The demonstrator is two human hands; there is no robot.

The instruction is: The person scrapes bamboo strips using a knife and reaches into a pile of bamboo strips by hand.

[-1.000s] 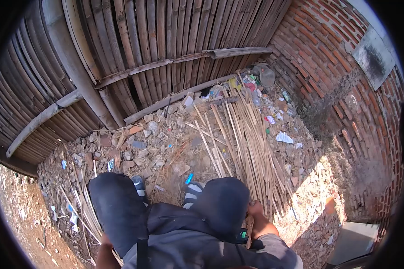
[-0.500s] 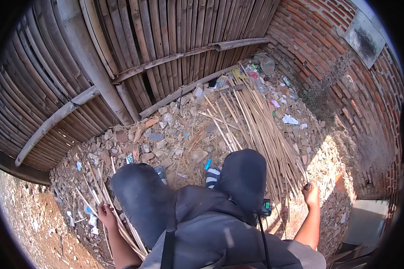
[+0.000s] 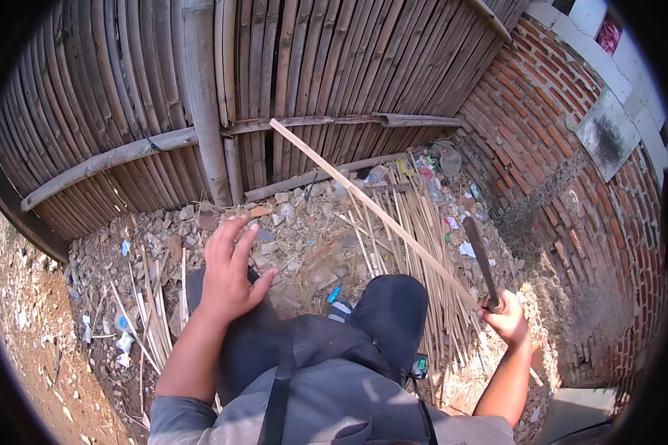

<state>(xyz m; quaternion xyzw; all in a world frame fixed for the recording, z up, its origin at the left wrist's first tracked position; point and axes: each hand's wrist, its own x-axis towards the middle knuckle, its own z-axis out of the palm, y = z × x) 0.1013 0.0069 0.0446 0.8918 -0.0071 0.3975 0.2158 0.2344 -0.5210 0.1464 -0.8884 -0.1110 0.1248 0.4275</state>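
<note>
My left hand (image 3: 228, 276) is raised above my left knee, fingers spread, with nothing in it. On the right, my right hand (image 3: 508, 317) is closed around the handle of a machete (image 3: 480, 256), its dark blade pointing up and away. A long pale bamboo strip (image 3: 378, 210) slants from that hand up toward the fence at left; its near end meets the fingers and seems gripped along with the handle. Under the strip, a bundle of bamboo strips (image 3: 416, 230) lies on the ground beside my right knee.
More loose strips (image 3: 154, 311) lie left of my left leg. Rubble and litter (image 3: 297, 222) cover the ground. A bamboo fence (image 3: 304, 67) stands ahead, and a brick wall (image 3: 564, 156) rises at right. A small device with a green screen (image 3: 421, 366) sits by my right hip.
My left hand has lifted from the strips at lower left to above my knee and opened. The long strip now extends from my right hand, and the machete blade has come plainly into view.
</note>
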